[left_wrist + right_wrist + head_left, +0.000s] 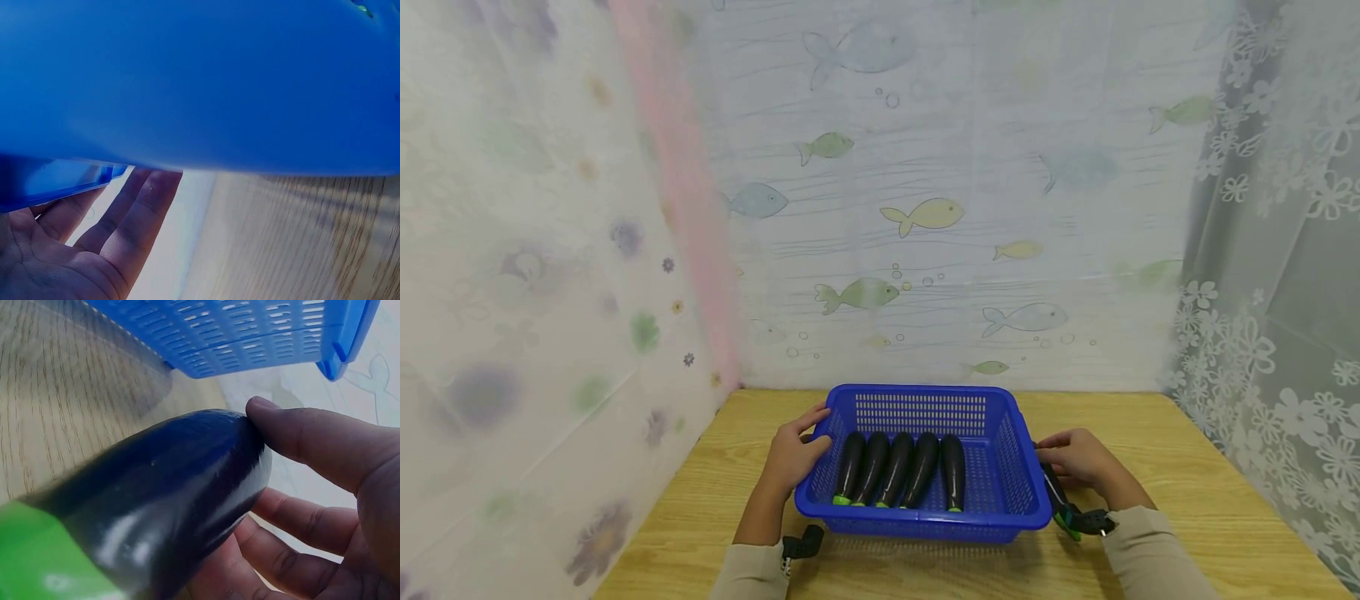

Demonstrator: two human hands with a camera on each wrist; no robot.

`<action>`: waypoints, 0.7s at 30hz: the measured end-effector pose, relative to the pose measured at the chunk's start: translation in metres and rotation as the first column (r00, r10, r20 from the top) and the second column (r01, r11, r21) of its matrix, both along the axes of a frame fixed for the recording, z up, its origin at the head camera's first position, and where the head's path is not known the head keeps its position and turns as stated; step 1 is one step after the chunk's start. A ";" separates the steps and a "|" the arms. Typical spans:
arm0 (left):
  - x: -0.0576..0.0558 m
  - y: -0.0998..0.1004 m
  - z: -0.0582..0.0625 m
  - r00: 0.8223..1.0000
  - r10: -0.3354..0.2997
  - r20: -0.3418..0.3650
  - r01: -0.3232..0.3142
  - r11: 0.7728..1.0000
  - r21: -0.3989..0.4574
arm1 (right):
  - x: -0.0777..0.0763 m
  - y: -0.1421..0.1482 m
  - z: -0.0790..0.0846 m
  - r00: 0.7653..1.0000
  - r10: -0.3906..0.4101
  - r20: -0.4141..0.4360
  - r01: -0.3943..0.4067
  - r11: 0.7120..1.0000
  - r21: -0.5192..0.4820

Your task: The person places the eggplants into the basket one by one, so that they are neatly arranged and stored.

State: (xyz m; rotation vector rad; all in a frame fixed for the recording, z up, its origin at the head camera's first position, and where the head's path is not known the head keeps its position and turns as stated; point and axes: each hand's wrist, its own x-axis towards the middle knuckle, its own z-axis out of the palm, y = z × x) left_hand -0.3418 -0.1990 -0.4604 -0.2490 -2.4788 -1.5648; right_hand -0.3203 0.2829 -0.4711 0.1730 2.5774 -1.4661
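Observation:
A blue plastic basket (925,517) with slotted walls stands before me in the head view. Several dark, glossy eggplants (897,471) lie side by side in it, green ends toward me, mostly in its left and middle part. My left hand (793,454) grips the basket's left rim, thumb over the edge and fingers at the outside; the left wrist view is mostly filled by blue plastic above the fingers (140,219). Just outside the right wall, my right hand (1081,460) holds another eggplant (169,487) by its rounded dark end, thumb on one side and fingers on the other.
Basket and hands are over a wood-grain table (700,500). A curtain with fish prints (940,275) hangs behind the table, with flower-patterned sheets (550,333) on both sides. Dark wrist cameras (802,542) sit at both sleeves.

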 end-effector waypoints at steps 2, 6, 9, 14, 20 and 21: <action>0.000 0.000 0.000 1.000 0.000 -0.001 0.000 1.000 -0.001 | 0.000 0.001 0.001 1.000 -0.001 -0.001 0.001 1.000 -0.003; 0.000 0.000 0.000 1.000 0.003 0.001 -0.003 1.000 0.002 | 0.001 0.004 0.002 1.000 -0.005 -0.009 0.005 1.000 0.005; 0.001 0.001 0.000 1.000 0.005 0.002 -0.005 1.000 0.002 | 0.000 0.007 0.003 1.000 -0.014 -0.014 0.014 1.000 -0.009; 0.001 0.001 0.000 1.000 0.003 0.003 -0.003 1.000 0.003 | 0.002 0.010 0.011 1.000 -0.026 -0.006 0.025 0.998 -0.060; 0.001 0.001 0.000 1.000 0.004 0.006 -0.004 1.000 0.002 | 0.006 0.013 0.017 1.000 -0.015 0.005 0.016 0.991 -0.131; 0.001 0.000 0.000 1.000 0.003 0.006 -0.003 1.000 0.001 | 0.006 0.014 0.018 1.000 -0.015 0.003 0.015 0.990 -0.141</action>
